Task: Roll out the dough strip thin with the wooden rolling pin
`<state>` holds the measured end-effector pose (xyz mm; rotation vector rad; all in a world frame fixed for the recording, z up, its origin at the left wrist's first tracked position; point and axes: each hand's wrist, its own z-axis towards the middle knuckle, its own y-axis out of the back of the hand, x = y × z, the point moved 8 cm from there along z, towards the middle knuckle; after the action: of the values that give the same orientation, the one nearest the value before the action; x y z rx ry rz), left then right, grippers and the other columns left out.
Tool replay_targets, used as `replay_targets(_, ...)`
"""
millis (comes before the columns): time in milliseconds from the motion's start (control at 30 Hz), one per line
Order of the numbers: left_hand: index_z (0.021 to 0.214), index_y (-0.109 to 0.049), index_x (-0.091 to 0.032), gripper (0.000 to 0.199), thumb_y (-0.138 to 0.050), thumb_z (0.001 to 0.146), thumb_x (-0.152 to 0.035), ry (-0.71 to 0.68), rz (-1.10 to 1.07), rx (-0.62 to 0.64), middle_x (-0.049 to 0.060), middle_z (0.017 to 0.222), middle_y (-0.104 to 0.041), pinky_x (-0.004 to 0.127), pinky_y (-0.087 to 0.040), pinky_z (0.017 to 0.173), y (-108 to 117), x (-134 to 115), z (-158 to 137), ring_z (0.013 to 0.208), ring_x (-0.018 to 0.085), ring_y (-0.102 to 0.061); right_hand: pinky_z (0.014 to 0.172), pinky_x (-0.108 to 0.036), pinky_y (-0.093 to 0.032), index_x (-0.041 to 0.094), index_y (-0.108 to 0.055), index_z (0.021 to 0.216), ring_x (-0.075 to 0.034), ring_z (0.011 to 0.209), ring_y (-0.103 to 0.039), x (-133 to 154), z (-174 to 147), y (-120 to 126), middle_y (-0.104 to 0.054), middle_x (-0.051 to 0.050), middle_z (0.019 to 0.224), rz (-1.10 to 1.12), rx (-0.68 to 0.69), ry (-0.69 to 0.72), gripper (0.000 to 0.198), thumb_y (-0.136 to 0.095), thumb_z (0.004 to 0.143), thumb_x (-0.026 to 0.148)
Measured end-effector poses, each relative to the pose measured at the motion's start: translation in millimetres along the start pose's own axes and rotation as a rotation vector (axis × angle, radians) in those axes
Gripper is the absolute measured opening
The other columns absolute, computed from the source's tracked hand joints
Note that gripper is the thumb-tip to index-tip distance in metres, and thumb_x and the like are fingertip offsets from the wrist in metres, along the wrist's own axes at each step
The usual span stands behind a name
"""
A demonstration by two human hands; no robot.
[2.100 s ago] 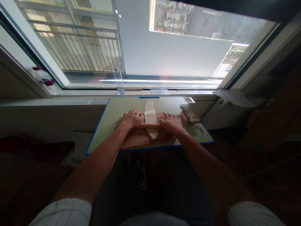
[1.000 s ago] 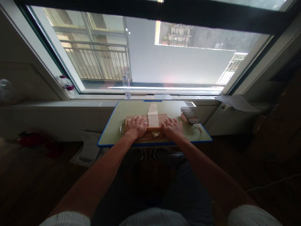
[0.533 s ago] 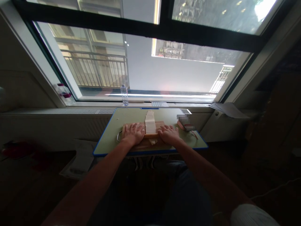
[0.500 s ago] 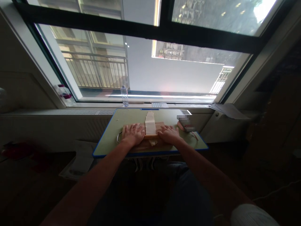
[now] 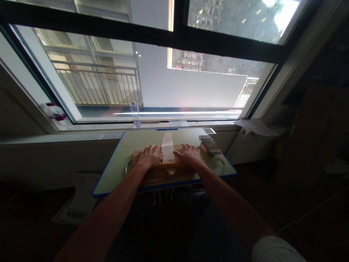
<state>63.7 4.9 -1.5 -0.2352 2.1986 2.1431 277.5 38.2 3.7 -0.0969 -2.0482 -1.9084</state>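
A long, thin strip of pale dough runs lengthwise away from me over a wooden board and past its far edge. Across its near part lies a wooden rolling pin. My left hand rests palm down on the pin's left part, fingers stretched forward. On the right part, my right hand lies flat in the same way, fingers spread. Both hands hide the pin's ends. A small flap of dough shows on the near side of the pin.
The board lies on a green table with a blue rim. A metal handle sticks out at the board's left. A partly blurred-out object sits at the right. Clear bottle and labelled bottle stand by the window.
The view has shifted, so the table sits a little further left and lower. The rolling pin seems slightly closer to me along the dough, with both hands still flat on it.
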Motion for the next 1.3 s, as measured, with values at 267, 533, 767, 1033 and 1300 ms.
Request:
replay_targets(267,0.17,-0.038,-0.03,0.069,-0.033,0.105,-0.051,-0.004,0.028,0.05,0.011,0.181,-0.031,0.06,-0.023,0.133,2.7,-6.5,-16.7,0.164,0.033,-0.032,0.132,-0.06,-0.022,0.025,-0.031,0.175,-0.037,0.164,-0.03,0.0,-15.5,-1.0,-0.034,-0.011,0.179,-0.002,0.061,-0.02,0.091,-0.037,0.102,0.079)
replay_targets(533,0.172,-0.034,-0.033,0.066,-0.031,0.107,-0.047,0.002,0.032,0.09,0.009,0.183,-0.026,0.062,-0.019,0.134,2.5,-10.2,-34.1,0.169,0.032,-0.023,0.13,-0.063,-0.024,0.031,-0.03,0.175,-0.037,0.163,-0.032,3.3,-29.8,1.8,-0.029,-0.011,0.181,-0.067,0.086,-0.025,0.083,-0.034,0.105,0.075)
replay_targets(767,0.171,-0.037,-0.031,0.065,-0.03,0.108,-0.045,-0.015,0.027,0.059,0.011,0.183,-0.026,0.065,-0.017,0.134,0.4,-12.1,-46.4,0.169,0.033,-0.021,0.13,-0.062,-0.023,0.032,-0.032,0.175,-0.036,0.163,-0.031,4.6,-40.8,1.3,-0.033,-0.009,0.18,-0.099,0.033,-0.004,0.079,-0.034,0.106,0.072)
replay_targets(1033,0.168,-0.044,-0.03,0.063,-0.027,0.109,-0.043,-0.017,0.047,-0.021,0.009,0.18,-0.034,0.063,-0.02,0.135,7.9,-19.1,-66.2,0.166,0.031,-0.029,0.13,-0.064,-0.025,0.03,-0.034,0.174,-0.036,0.162,-0.033,7.5,-60.7,2.0,-0.035,-0.008,0.179,-0.131,-0.036,0.003,0.076,-0.031,0.108,0.068)
replay_targets(1300,0.164,-0.048,-0.033,0.059,-0.031,0.109,-0.042,-0.036,0.079,-0.098,0.008,0.177,-0.04,0.063,-0.025,0.132,10.0,-22.7,-78.0,0.162,0.032,-0.033,0.129,-0.064,-0.024,0.036,-0.035,0.173,-0.038,0.162,-0.032,8.8,-75.5,-0.4,-0.035,-0.006,0.18,-0.156,-0.036,0.009,0.071,-0.03,0.11,0.066)
